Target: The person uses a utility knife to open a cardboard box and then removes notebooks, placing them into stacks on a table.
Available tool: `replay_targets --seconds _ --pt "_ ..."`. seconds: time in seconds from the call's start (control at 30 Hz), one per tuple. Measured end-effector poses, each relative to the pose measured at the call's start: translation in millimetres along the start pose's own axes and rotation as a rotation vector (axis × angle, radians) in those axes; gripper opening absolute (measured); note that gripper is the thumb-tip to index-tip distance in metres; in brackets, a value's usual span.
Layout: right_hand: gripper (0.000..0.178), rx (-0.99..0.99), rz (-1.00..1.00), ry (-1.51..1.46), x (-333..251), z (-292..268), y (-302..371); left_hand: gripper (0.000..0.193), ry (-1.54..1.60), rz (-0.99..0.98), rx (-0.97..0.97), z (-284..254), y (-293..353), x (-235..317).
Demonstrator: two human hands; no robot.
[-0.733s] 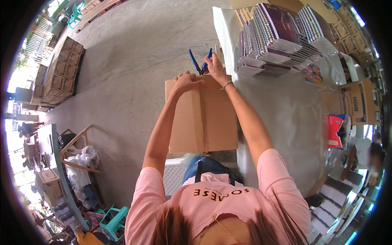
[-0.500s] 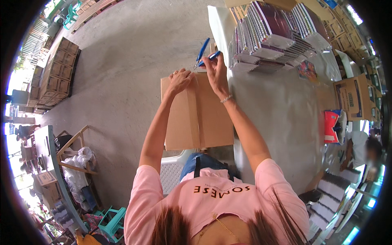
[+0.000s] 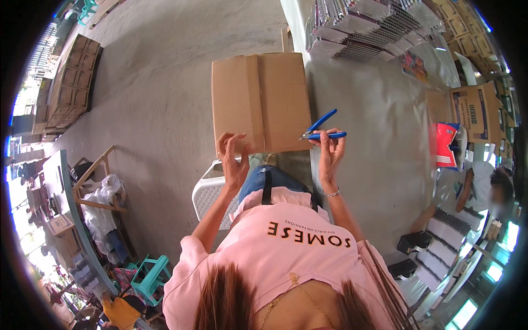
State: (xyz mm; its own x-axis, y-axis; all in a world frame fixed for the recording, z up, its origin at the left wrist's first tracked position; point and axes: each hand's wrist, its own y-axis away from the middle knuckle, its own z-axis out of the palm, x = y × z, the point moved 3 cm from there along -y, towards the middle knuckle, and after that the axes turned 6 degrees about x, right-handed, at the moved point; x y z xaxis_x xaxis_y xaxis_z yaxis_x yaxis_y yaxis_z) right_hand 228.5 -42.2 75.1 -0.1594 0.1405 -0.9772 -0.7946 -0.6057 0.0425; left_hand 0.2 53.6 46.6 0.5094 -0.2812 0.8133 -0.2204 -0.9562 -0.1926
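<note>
While the cardboard box (image 3: 261,102) lies flat at the upper middle of the frame, we have drawn both hands back from its far edge to its near one. Our left hand (image 3: 234,162) hangs open and empty; our right hand (image 3: 330,157) pinches blue-handled pliers (image 3: 322,131), so cutting looks finished.

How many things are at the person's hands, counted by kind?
Flat cardboard box: 1
Blue-handled cutters: 1
Hands: 2, left hand and right hand
Total: 4
</note>
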Motion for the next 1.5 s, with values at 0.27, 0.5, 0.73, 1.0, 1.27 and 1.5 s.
replay_targets --seconds 0.27,0.5,0.73,1.0,1.27,1.5 --pt "0.014 -0.147 -0.067 0.037 -2.2 -14.6 38.7 0.042 0.379 -0.454 0.297 -1.8 52.8 -22.4" --pt "0.015 -0.092 0.047 -0.037 9.7 -30.0 74.7 0.038 -0.034 0.0 0.207 -6.2 23.2 2.1" --pt "0.013 -0.184 0.037 0.061 -1.1 -34.1 78.5 0.036 -0.124 0.289 0.071 43.2 -129.0 -1.0" --pt "0.013 -0.258 -0.099 0.132 -18.9 -23.7 59.5 0.041 -0.429 0.359 -0.226 97.7 -259.9 -29.8" --pt "0.016 -0.177 -0.276 0.382 -22.2 -29.4 39.3 0.038 -0.334 0.357 -0.453 84.1 -268.2 5.4" --pt "0.014 -0.173 -0.35 0.412 -29.3 -16.5 20.9 0.043 -0.354 0.172 -0.45 93.1 -284.7 0.0"
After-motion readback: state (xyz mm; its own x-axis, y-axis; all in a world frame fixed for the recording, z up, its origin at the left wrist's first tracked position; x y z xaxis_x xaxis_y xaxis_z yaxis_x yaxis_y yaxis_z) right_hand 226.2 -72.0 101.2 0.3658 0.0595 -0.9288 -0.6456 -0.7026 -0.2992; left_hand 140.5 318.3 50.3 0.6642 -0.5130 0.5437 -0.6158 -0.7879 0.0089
